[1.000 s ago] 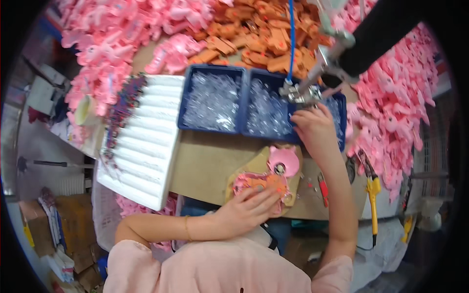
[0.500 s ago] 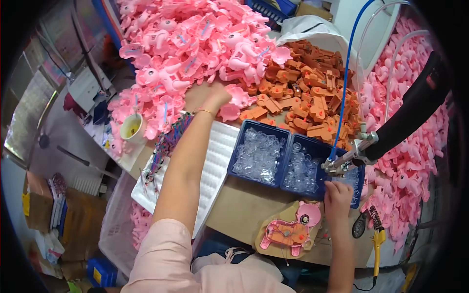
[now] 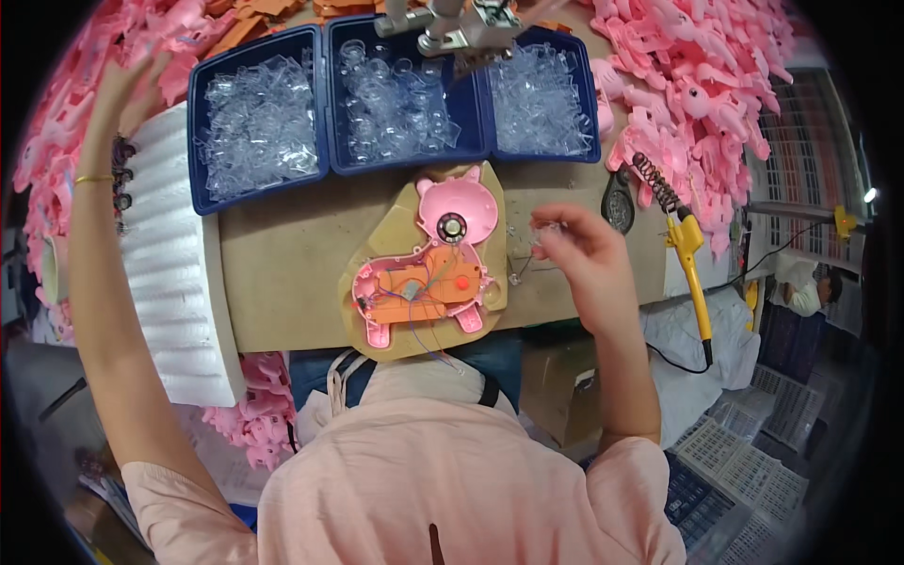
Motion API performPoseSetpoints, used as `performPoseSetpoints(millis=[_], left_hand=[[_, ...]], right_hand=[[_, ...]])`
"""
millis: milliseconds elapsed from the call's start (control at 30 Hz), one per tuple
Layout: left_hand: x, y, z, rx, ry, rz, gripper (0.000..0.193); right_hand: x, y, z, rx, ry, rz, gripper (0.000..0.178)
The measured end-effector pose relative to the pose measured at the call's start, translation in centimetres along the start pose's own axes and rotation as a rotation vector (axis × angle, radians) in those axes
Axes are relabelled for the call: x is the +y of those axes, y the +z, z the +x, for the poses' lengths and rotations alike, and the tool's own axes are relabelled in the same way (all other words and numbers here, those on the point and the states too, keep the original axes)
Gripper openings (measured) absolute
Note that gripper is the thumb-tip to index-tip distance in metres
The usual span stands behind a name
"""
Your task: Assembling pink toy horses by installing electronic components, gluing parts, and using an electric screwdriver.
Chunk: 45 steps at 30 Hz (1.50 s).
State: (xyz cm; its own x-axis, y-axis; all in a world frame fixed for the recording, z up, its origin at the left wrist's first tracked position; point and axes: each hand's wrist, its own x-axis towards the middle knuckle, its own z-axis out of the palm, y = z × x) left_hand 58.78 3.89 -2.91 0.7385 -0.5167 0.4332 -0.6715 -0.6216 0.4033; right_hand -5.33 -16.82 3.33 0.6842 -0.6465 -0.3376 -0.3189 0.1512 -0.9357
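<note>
Fingers of the right hand (image 3: 591, 264) look pinched on a small clear piece (image 3: 548, 229), while those of the left hand (image 3: 132, 89) blur beside pink parts (image 3: 176, 75), so I cannot tell whether they grip. Lying open in its tan holder (image 3: 388, 237), the pink half-shell (image 3: 480, 209) should be light, stiff and slick, best held by its rim, away from the fragile-looking wires (image 3: 435, 350). Blue bins (image 3: 330, 104) stand beyond, metal fittings (image 3: 461, 40) obstructing the middle one; a yellow-handled iron (image 3: 692, 264) lies right.
</note>
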Motion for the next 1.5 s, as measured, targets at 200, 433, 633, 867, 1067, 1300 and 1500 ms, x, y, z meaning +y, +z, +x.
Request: performPoseSetpoints(millis=[200,433,633,867,1067,1300,1500], left_hand=[[19.0,-6.6,-12.6,-0.188,-0.418,-0.827,0.061],[25.1,-8.8,-25.8,-0.553,-0.495,-1.648,0.062],[27.0,-8.2,-31.8,-0.586,-0.997,-1.780,0.052],[29.8,-7.6,-32.0,-0.856,-0.997,-1.705,0.028],[31.1,-7.6,-32.1,-0.873,-0.802,-1.568,0.035],[34.4,-6.8,-32.9,-0.745,-0.578,-1.343,0.036],[35.2,-6.6,-34.0,-0.696,-0.401,-0.963,0.021]], right_hand=[[2.3,0.6,-5.8,0.033,-0.077,-0.249,0.028],[3.0,3.2,-5.0,0.128,-0.503,-1.102,0.029],[2.0,2.0,-4.5,-0.038,-0.653,-1.164,0.031],[1.7,4.0,-4.1,-0.418,-1.243,-1.229,0.026],[1.0,5.2,-2.6,-0.530,-0.596,-0.625,0.016],[1.6,5.1,-3.7,-0.306,-0.339,-0.275,0.008],[0.5,6.1,-3.5,-0.154,-0.448,-0.295,0.014]])
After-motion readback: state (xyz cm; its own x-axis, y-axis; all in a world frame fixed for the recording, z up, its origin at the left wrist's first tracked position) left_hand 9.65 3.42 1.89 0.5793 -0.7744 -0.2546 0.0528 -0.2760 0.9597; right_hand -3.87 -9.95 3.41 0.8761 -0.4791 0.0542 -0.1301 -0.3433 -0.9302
